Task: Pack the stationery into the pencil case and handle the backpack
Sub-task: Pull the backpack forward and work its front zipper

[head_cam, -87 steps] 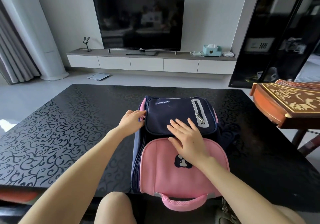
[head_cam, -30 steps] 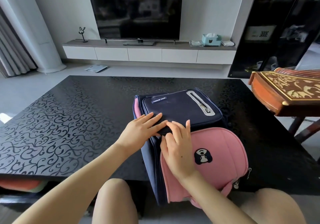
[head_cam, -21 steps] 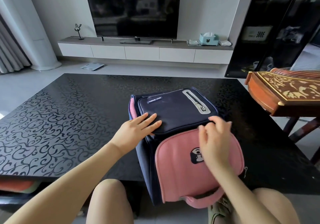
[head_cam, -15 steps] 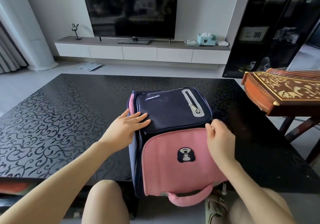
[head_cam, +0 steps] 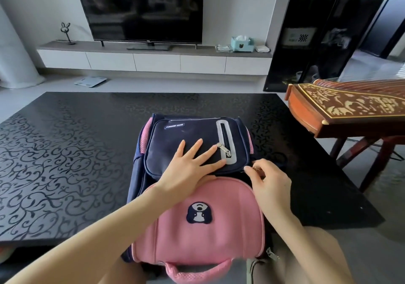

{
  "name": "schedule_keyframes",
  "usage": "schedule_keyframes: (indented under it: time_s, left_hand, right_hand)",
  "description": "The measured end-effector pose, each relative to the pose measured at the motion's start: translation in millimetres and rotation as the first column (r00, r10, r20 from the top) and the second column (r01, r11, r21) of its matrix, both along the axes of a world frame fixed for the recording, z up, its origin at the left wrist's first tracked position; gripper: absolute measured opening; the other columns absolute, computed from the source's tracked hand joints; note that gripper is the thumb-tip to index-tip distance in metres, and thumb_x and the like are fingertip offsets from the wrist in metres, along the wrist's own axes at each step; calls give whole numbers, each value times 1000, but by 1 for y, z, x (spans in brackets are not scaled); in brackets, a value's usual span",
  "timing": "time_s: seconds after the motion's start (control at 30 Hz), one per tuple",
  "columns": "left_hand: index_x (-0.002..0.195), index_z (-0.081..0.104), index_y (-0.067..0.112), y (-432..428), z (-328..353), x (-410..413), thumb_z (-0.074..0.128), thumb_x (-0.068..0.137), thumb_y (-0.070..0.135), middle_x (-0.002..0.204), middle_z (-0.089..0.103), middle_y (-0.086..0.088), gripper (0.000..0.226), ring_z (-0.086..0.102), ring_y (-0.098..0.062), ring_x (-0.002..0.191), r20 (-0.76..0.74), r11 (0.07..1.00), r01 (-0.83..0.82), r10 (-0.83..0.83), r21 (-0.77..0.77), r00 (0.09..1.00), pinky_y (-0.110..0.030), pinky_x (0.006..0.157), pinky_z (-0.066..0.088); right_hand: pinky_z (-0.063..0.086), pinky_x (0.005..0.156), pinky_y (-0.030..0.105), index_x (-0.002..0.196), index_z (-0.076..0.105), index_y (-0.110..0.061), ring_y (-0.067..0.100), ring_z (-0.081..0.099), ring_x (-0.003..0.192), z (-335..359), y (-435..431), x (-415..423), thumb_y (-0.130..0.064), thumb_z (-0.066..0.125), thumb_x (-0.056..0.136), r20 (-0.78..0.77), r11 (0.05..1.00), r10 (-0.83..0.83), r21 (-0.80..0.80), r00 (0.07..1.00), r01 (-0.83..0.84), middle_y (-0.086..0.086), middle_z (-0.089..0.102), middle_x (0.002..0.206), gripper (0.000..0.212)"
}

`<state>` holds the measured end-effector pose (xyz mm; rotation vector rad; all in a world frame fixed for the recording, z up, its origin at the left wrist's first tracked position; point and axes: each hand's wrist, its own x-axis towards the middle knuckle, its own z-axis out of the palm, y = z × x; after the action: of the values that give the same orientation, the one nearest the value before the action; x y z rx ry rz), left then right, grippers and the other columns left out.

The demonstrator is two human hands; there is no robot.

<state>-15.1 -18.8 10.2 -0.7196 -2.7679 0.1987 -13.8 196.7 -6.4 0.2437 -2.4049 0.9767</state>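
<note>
A navy and pink backpack (head_cam: 197, 235) lies flat at the near edge of the black table (head_cam: 65, 152), its pink handle hanging toward me. My left hand (head_cam: 192, 165) rests flat, fingers spread, on the navy front pocket beside its silver zipper pull (head_cam: 223, 149). My right hand (head_cam: 268, 180) is at the pack's right side where the navy pocket meets the pink flap, with thumb and forefinger pinched on a small metallic zipper pull (head_cam: 256, 169). No pencil case or stationery is in view.
A carved wooden zither (head_cam: 346, 106) on a stand sits just right of the table. Beyond the table are a TV (head_cam: 140, 9) on a low white cabinet (head_cam: 153, 60), a dark glass cabinet (head_cam: 324, 31) and a scale on the floor (head_cam: 90, 81). My knees are under the table's edge.
The backpack has been straightened toward me. My left hand slid from the pocket's left edge onto its middle. My right hand moved up the right side and pinched a zipper pull.
</note>
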Motion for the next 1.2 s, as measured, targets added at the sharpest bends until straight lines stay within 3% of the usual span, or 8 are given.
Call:
schedule_keyframes:
  time_s: [0.13,0.27,0.53,0.73,0.83,0.93,1.07,1.2]
  left_hand:
    - [123,56,35,-2,0,-6,8,96,48,128,60,9,57,56,-39,115,-34,1000,23,-23,14,999,-62,86,47]
    - [115,64,25,-1,0,-2,16,97,44,118,66,12,55,59,-41,110,-113,986,115,-102,120,988,-63,85,46]
    - [106,69,20,-2,10,-10,35,85,36,107,71,8,43,64,-44,97,-59,999,42,-41,20,997,-62,76,49]
    - [135,43,30,-38,6,16,30,81,61,142,47,1,64,42,-34,130,30,947,-233,232,220,972,-59,99,34]
    - [143,18,34,-74,1,40,49,68,76,147,34,-7,91,37,-36,129,334,617,-626,531,477,779,-46,99,38]
    - [143,-5,41,-72,1,56,61,67,69,147,34,-1,105,43,-30,124,816,169,-872,306,460,490,-40,82,44]
    - [142,14,24,-58,0,63,62,70,64,137,42,-3,95,45,-24,105,861,-50,-877,223,478,457,-41,80,43]
    - [133,22,19,-27,-1,64,65,67,64,127,45,-4,91,49,-27,104,887,-224,-859,128,461,443,-47,84,49]
  right_hand:
    - [53,60,35,73,64,-12,16,63,63,-3,7,-20,-19,69,81,149,981,47,-192,988,-17,-3,64,66,12]
    - [53,48,28,74,63,-6,21,66,62,-2,7,-33,-11,67,84,258,911,78,-410,963,36,6,63,66,12]
    - [36,66,29,91,63,-14,25,60,85,-4,-14,-65,-34,60,88,308,970,-89,-188,947,152,-4,62,83,20]
    - [45,80,37,136,40,-21,26,57,110,-1,0,3,-52,39,93,275,979,-197,103,941,175,4,60,125,53]
    - [48,78,38,139,36,-20,25,54,113,-12,1,50,-66,39,82,237,957,-89,290,967,17,1,55,131,73]
    - [52,85,43,145,22,-17,34,46,124,-26,-7,69,-66,57,72,283,898,-103,439,954,-34,13,45,140,95]
    - [56,75,45,139,37,-17,41,51,115,-33,-15,95,-59,60,73,105,879,-125,472,987,61,21,49,133,81]
    - [54,56,39,138,38,-16,37,57,97,-48,-8,117,-68,45,75,285,912,-283,375,916,165,17,54,121,83]
